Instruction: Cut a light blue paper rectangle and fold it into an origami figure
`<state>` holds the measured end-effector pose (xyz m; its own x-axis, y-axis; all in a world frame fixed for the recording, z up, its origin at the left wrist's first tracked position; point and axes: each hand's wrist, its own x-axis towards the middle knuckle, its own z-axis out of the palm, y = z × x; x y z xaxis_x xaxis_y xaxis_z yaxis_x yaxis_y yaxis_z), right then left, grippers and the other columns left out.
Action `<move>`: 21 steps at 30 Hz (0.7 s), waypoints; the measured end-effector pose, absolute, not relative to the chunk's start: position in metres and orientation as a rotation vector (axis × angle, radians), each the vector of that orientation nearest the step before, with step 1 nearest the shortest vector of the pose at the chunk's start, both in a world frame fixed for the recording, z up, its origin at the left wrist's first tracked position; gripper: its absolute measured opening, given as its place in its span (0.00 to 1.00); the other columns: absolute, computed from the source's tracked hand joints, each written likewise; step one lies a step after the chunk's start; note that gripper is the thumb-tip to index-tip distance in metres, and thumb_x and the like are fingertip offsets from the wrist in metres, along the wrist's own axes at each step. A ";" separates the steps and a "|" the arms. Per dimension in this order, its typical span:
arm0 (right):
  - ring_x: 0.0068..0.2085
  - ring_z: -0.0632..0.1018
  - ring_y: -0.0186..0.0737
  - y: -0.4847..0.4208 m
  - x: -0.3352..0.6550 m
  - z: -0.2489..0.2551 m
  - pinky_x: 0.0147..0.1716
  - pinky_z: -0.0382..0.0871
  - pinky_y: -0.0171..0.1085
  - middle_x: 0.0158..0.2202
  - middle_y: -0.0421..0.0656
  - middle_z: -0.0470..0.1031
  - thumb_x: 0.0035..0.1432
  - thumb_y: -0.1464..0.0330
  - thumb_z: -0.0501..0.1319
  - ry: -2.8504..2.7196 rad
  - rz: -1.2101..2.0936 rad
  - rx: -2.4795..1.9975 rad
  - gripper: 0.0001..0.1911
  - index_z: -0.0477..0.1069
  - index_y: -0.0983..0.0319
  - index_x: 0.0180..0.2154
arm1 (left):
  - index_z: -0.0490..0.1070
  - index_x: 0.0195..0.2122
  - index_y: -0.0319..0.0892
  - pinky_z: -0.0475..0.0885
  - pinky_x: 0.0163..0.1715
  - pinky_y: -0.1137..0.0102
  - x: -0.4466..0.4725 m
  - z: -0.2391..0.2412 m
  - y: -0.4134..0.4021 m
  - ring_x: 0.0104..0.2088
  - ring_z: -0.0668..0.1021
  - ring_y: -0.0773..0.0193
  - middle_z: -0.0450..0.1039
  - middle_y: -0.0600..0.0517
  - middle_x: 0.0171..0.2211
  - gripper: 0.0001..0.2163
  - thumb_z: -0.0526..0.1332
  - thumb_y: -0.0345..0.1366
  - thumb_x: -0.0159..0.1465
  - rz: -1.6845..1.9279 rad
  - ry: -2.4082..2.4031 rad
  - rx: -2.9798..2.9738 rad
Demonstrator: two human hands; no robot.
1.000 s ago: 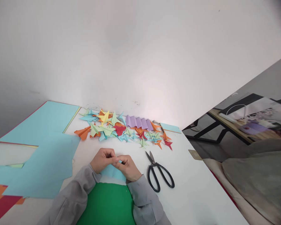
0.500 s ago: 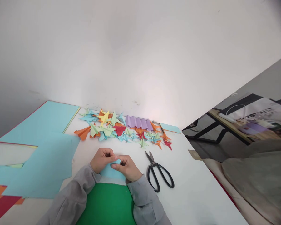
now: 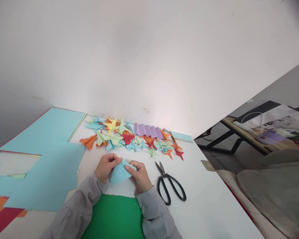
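Note:
Between my hands is a light blue piece of paper [image 3: 120,173], folded to a narrow tip at its top and wide at the bottom. My left hand [image 3: 106,167] pinches its upper left edge between thumb and fingers. With the thumb across its front, my right hand [image 3: 140,176] grips the right side close to the tip. Some fingers of both hands are hidden behind the paper. Black-handled scissors [image 3: 166,182] lie to the right of my right hand, blades slightly apart. A green sheet [image 3: 114,217] lies between my forearms.
Folded paper planes [image 3: 128,137] in several colours are heaped along the wall, with a pleated purple paper [image 3: 148,130] among them. Large blue sheets [image 3: 47,176] cover the left of the white table [image 3: 204,212]. Red paper [image 3: 6,219] lies at the front left.
The blue paper shows more of its front and its tip has risen. My right hand has shifted slightly right, away from the left, and its thumb now lies on the paper.

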<state>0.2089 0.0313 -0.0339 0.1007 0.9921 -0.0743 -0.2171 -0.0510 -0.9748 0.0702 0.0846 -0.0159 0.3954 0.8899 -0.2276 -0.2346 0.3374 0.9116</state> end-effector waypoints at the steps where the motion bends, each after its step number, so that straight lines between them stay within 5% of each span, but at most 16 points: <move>1: 0.19 0.58 0.27 0.032 0.209 -0.035 0.20 0.50 0.31 0.13 0.32 0.57 0.43 0.60 0.67 -0.881 1.244 -1.135 0.19 0.61 0.63 0.16 | 0.64 0.17 0.38 0.54 0.17 0.77 0.070 -0.016 0.085 0.16 0.61 0.75 0.60 0.60 0.13 0.18 0.70 0.44 0.40 0.860 0.847 0.944; 21: 0.19 0.63 0.29 0.034 0.209 -0.029 0.19 0.59 0.31 0.16 0.34 0.64 0.35 0.61 0.70 -0.749 1.146 -1.196 0.17 0.65 0.63 0.18 | 0.68 0.18 0.37 0.60 0.16 0.77 0.068 -0.020 0.083 0.16 0.67 0.72 0.64 0.55 0.13 0.18 0.62 0.49 0.50 0.546 0.761 1.401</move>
